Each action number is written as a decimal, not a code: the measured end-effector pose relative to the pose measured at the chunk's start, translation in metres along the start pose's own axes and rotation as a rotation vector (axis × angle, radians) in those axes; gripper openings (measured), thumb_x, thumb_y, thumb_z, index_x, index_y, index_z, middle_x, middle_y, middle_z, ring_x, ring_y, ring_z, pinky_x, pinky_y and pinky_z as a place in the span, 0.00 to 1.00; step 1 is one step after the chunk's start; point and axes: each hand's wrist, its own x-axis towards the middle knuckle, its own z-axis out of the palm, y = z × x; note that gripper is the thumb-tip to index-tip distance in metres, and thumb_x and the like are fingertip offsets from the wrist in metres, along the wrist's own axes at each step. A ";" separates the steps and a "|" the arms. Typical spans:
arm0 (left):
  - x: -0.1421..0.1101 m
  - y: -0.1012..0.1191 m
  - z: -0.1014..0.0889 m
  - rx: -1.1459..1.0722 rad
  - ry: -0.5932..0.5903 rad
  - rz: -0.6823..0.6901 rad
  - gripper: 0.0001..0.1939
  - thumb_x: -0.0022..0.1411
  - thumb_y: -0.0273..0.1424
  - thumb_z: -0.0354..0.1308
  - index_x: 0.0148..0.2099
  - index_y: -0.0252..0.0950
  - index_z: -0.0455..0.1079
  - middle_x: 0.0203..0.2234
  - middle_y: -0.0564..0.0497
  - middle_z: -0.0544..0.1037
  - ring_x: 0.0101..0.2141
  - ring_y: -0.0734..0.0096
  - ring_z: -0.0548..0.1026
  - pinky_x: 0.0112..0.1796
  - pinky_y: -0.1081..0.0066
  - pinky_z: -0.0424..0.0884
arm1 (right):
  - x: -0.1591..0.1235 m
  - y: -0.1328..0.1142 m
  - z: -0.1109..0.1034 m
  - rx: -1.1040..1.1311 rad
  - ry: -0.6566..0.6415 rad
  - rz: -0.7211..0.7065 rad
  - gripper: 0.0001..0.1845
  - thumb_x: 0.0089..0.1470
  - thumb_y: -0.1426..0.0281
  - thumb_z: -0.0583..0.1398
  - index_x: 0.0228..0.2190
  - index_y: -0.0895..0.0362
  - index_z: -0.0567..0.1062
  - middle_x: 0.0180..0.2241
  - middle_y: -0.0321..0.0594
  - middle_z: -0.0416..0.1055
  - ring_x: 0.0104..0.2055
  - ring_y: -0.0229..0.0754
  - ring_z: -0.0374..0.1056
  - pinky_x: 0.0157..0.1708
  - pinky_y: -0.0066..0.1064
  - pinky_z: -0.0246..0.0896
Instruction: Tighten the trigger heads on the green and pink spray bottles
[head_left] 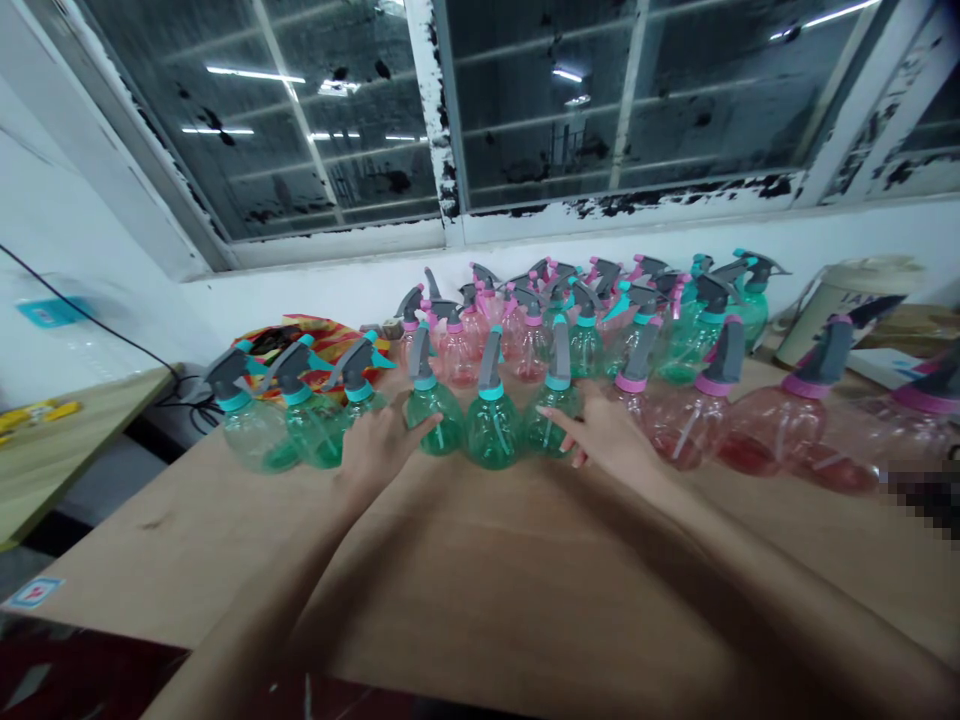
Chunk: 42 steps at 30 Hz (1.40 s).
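Note:
Three green spray bottles with turquoise collars and grey triggers stand side by side between my hands. My left hand (379, 440) is at the left one (436, 415), its thumb across the front and its other fingers mostly hidden. The middle green spray bottle (493, 430) stands upright, with neither hand on it. My right hand (604, 430) holds the right-hand green spray bottle (553, 420) from its right side, thumb across the front and some fingers curled below. Left of my left hand are further green spray bottles (311, 425).
Pink spray bottles (765, 420) line the right side of the wooden table (465, 570). Several pink and green bottles (531, 340) crowd the back near the wall. A patterned bag (300, 335) lies back left; a cream container (840, 300) stands back right. Windows rise behind.

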 end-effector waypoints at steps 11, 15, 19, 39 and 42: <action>0.003 -0.014 -0.018 -0.041 -0.107 0.088 0.30 0.63 0.47 0.51 0.63 0.39 0.60 0.30 0.49 0.80 0.36 0.54 0.79 0.31 0.68 0.65 | 0.001 0.003 0.004 -0.014 0.023 -0.005 0.34 0.56 0.52 0.55 0.56 0.62 0.60 0.18 0.34 0.73 0.15 0.40 0.68 0.20 0.33 0.63; -0.015 -0.010 -0.024 -0.033 -0.042 0.021 0.31 0.64 0.49 0.49 0.63 0.39 0.57 0.31 0.49 0.81 0.37 0.50 0.79 0.31 0.66 0.65 | 0.000 0.002 0.004 -0.020 0.028 -0.006 0.33 0.57 0.53 0.55 0.56 0.62 0.60 0.18 0.33 0.72 0.14 0.39 0.67 0.21 0.32 0.62; -0.034 -0.002 -0.021 -0.020 0.057 -0.057 0.28 0.64 0.51 0.49 0.59 0.39 0.60 0.30 0.49 0.81 0.35 0.50 0.79 0.28 0.66 0.64 | 0.000 0.002 0.005 -0.020 0.020 -0.010 0.34 0.57 0.53 0.55 0.57 0.62 0.59 0.19 0.35 0.73 0.14 0.40 0.67 0.20 0.33 0.63; -0.022 0.066 0.024 0.016 0.075 0.113 0.35 0.64 0.52 0.50 0.64 0.36 0.54 0.29 0.44 0.81 0.34 0.45 0.81 0.32 0.59 0.72 | 0.006 -0.001 -0.002 -0.155 0.010 -0.028 0.31 0.57 0.51 0.56 0.52 0.62 0.65 0.18 0.37 0.73 0.18 0.44 0.70 0.24 0.34 0.61; -0.020 0.067 0.026 0.019 0.071 0.106 0.36 0.64 0.51 0.51 0.66 0.36 0.51 0.29 0.45 0.81 0.34 0.47 0.81 0.33 0.60 0.71 | 0.003 -0.004 -0.003 -0.177 0.018 -0.026 0.30 0.57 0.52 0.56 0.51 0.61 0.65 0.18 0.36 0.73 0.19 0.44 0.70 0.24 0.34 0.61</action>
